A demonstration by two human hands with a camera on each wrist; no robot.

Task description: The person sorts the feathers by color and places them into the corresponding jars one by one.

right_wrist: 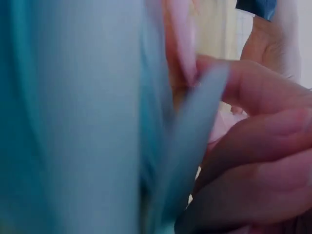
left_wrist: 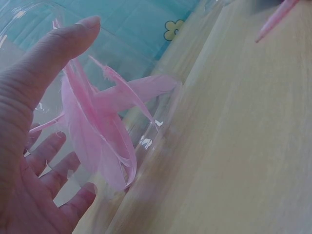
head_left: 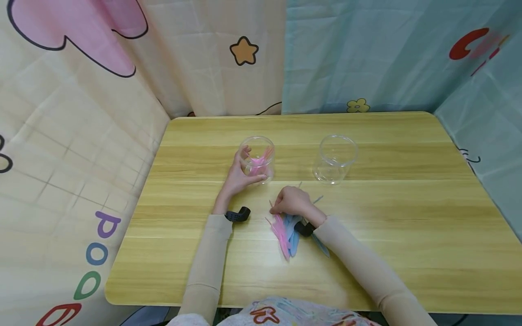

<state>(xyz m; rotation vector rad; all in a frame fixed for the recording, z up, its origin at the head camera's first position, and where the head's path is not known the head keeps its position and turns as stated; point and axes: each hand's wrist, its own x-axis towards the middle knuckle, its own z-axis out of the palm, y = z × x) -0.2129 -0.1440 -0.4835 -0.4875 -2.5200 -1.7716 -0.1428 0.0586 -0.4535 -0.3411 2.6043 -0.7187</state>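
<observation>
My left hand [head_left: 238,174] holds a clear plastic cup [head_left: 267,174] at the back middle of the table, thumb on the near side and fingers on the far side. Pink feathers [left_wrist: 97,117] lean inside the cup. My right hand [head_left: 292,201] is low over a loose pile, its fingertips pinching a pink feather [right_wrist: 183,39] by the quill end. Below that hand lie other pink feathers [head_left: 281,235] and blue feathers [head_left: 294,244], partly hidden by the hand and wrist. Blurred blue feathers [right_wrist: 92,117] fill much of the right wrist view.
A second clear cup [head_left: 332,174] stands upright to the right of the first. Everything is on a light wooden table [head_left: 408,226]. Printed curtains [head_left: 195,54] hang behind and beside it. Black straps with camera mounts [head_left: 238,214] sit on both wrists.
</observation>
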